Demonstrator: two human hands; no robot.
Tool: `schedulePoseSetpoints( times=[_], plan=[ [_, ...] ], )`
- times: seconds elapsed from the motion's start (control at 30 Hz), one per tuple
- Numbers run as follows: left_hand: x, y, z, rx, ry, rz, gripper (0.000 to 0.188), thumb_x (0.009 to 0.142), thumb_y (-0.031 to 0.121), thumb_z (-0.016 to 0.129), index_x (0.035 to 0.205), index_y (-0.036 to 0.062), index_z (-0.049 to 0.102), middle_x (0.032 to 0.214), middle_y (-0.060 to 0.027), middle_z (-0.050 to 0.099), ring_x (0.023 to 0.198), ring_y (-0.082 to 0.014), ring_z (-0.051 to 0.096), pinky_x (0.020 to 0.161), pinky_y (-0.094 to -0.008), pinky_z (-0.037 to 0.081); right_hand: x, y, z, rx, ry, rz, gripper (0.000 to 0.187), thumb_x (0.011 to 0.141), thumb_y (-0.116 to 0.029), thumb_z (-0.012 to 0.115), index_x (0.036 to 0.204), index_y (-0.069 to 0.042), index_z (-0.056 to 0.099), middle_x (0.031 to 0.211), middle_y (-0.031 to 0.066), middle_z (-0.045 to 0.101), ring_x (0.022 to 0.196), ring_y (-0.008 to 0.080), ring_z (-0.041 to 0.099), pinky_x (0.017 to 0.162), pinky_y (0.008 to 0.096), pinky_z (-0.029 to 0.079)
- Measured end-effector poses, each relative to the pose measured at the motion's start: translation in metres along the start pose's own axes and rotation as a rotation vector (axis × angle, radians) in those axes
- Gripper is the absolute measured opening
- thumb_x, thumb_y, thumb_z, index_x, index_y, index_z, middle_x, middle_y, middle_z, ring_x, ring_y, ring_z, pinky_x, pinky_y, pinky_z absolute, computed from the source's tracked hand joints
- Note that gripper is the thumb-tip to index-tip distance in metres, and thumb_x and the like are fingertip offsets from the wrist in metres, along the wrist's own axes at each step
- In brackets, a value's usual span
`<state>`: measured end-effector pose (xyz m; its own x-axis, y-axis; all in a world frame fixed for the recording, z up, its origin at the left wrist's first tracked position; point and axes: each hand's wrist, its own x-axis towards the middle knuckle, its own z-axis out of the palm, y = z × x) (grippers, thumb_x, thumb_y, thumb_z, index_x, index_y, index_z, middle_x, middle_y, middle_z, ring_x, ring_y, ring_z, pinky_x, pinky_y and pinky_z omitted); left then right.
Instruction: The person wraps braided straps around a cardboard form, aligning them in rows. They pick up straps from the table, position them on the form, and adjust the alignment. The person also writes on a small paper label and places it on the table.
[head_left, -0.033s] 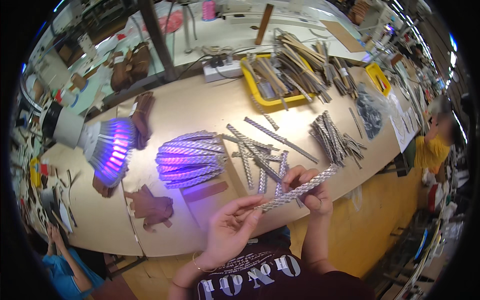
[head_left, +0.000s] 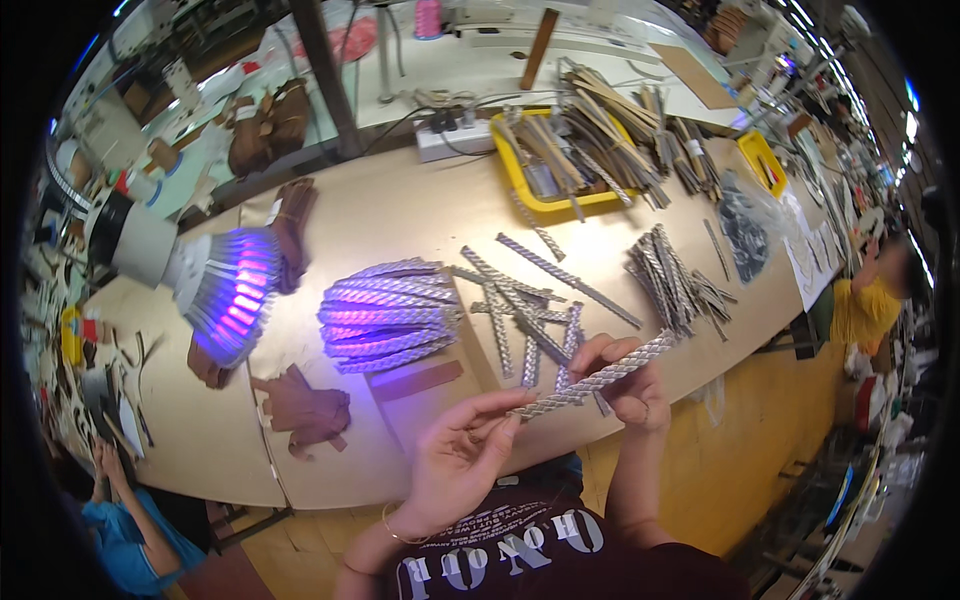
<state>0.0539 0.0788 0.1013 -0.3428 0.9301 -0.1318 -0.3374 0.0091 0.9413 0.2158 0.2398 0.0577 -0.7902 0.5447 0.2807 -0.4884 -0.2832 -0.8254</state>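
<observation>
A silvery-grey braided strap (head_left: 585, 388) is held up between my two hands, slanting from lower left to upper right above the table's front edge. My left hand (head_left: 465, 452) pinches its lower end between thumb and fingertips. Around the strap nearer its upper end, my right hand (head_left: 630, 388) has its fingers curled, and the tip sticks out past them. Just beyond my hands, several loose braided straps (head_left: 515, 295) lie crossed on the table. A denser pile of similar straps (head_left: 665, 275) is to the right. On the left, a row of braided straps (head_left: 390, 315) lies side by side under purple light.
A lamp (head_left: 225, 290) glowing purple stands at the left, near brown leather pieces (head_left: 305, 410). A yellow basket (head_left: 565, 208) full of strips sits at the back, beside a white power strip (head_left: 450, 140). Other people are at the far left (head_left: 145, 540) and right (head_left: 870, 315).
The whole scene has shifted slightly to the right in the picture. Both hands keep the same grip on the braided strap, almost unmoved.
</observation>
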Motion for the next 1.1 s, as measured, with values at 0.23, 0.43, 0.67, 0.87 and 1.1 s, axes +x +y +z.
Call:
schedulePoseSetpoints(
  times=[0.23, 0.43, 0.67, 0.87, 1.1],
  plan=[
    [-0.011, 0.01, -0.041, -0.14, 0.096, -0.001, 0.043, 0.094, -0.005, 0.05, 0.136, -0.0034, 0.037, 0.128, -0.0217, 0.056, 0.118, -0.0253, 0.057, 0.098, -0.0333, 0.05, 0.02, 0.004, 0.016, -0.206, 0.123, 0.15, 0.028, 0.09, -0.01, 0.065, 0.113, 0.005, 0.06, 0.103, 0.0126, 0.063, 0.089, 0.0185, 0.062, 0.079, 0.0308, 0.051],
    [-0.023, 0.008, -0.076, -0.089, 0.27, 0.038, 0.044, 0.094, -0.005, 0.051, 0.136, -0.0028, 0.037, 0.123, -0.025, 0.059, 0.117, -0.0257, 0.058, 0.096, -0.033, 0.052, 0.035, 0.024, 0.05, -0.248, 0.121, 0.307, 0.025, 0.092, -0.002, 0.061, 0.116, 0.004, 0.062, 0.096, 0.0081, 0.065, 0.085, 0.0137, 0.062, 0.077, 0.0272, 0.051],
    [-0.038, -0.001, -0.098, -0.114, 0.435, 0.029, 0.045, 0.093, -0.006, 0.052, 0.134, -0.0049, 0.036, 0.118, -0.0267, 0.061, 0.114, -0.0268, 0.061, 0.093, -0.0326, 0.054, 0.051, 0.033, 0.085, -0.313, 0.107, 0.412, 0.023, 0.094, -0.004, 0.06, 0.115, 0.004, 0.063, 0.094, 0.0077, 0.065, 0.084, 0.0136, 0.062, 0.076, 0.0271, 0.051],
    [-0.059, -0.003, -0.108, -0.15, 0.324, -0.029, 0.056, 0.087, -0.008, 0.059, 0.138, -0.0047, 0.036, 0.102, -0.0216, 0.068, 0.098, -0.025, 0.068, 0.085, -0.0337, 0.058, 0.068, 0.037, 0.108, -0.317, 0.091, 0.445, 0.021, 0.095, -0.006, 0.058, 0.112, 0.005, 0.065, 0.088, 0.0069, 0.066, 0.082, 0.0124, 0.061, 0.075, 0.0258, 0.049],
    [-0.076, 0.0, -0.114, -0.155, 0.072, -0.243, 0.071, 0.082, -0.012, 0.066, 0.144, -0.0036, 0.031, 0.102, -0.02, 0.07, 0.098, -0.0241, 0.069, 0.087, -0.0311, 0.055, 0.091, 0.053, 0.122, -0.518, -0.115, 0.515, 0.022, 0.097, -0.017, 0.058, 0.101, 0.003, 0.065, 0.088, 0.0054, 0.063, 0.075, 0.0094, 0.056, 0.069, 0.0262, 0.045]
  ],
)
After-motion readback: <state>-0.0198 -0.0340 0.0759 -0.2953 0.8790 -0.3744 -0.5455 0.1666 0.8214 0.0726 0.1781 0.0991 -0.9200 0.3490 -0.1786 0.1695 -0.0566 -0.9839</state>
